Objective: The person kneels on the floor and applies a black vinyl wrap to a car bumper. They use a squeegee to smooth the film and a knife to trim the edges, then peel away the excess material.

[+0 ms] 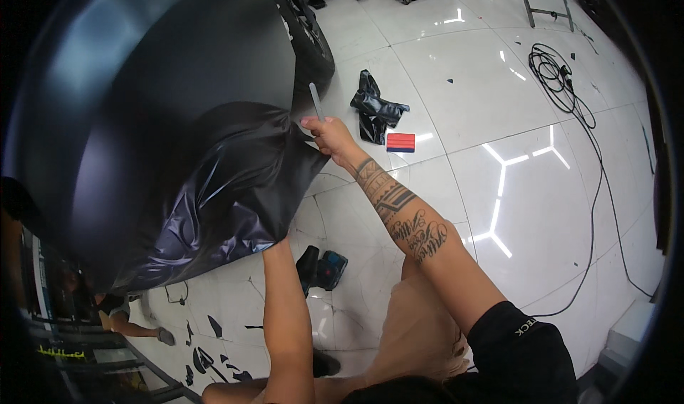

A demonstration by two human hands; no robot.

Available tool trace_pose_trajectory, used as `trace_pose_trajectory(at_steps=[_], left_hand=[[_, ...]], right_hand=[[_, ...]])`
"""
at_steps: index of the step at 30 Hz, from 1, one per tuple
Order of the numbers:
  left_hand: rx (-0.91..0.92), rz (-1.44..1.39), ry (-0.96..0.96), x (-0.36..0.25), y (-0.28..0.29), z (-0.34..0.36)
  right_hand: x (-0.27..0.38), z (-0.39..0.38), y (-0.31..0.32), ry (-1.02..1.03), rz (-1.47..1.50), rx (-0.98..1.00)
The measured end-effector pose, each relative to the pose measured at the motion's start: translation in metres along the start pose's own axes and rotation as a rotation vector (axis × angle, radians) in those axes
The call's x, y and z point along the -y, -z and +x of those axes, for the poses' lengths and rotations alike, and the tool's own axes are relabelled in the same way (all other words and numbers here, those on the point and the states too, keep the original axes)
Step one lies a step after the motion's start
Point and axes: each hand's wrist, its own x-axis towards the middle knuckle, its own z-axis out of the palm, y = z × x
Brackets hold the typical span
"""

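Dark satin vinyl film (228, 183) drapes over a large curved car panel (206, 55), smooth higher up and wrinkled along its lower part. My right hand (325, 135) is closed around a slim, flat grey stick-like tool (316, 102), which points up and away. It is right at the film's loose right edge; whether it also pinches the film I cannot make out. My left forearm (287, 311) reaches up to the film's lower edge. Beneath that edge my left hand is hidden, fingers included.
Crumpled black film (377, 108) and a red-and-blue squeegee (400, 142) lie on the tiled floor (513, 190). Near my legs is a dark cordless power tool (328, 270). Coiled black cable (552, 83) lies at right, film scraps (203, 360) lower left. Another person's leg (135, 328) shows at left.
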Motion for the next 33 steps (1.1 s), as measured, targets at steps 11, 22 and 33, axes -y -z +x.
trace_pose_trajectory(at_steps=[11,22,33], left_hand=[[-0.335,1.183,0.279,-0.089,-0.041,-0.190],[-0.537,0.292,0.188,-0.056,-0.133,-0.262],[1.093,-0.007,-0.048,-0.117,-0.228,-0.255]], right_hand=[[0.017,-0.095,0.028,0.364,-0.259,-0.190],[-0.035,-0.278,-0.053,-0.312,-0.158,0.570],[0.028,-0.280,-0.084,-0.140,0.780,1.408]])
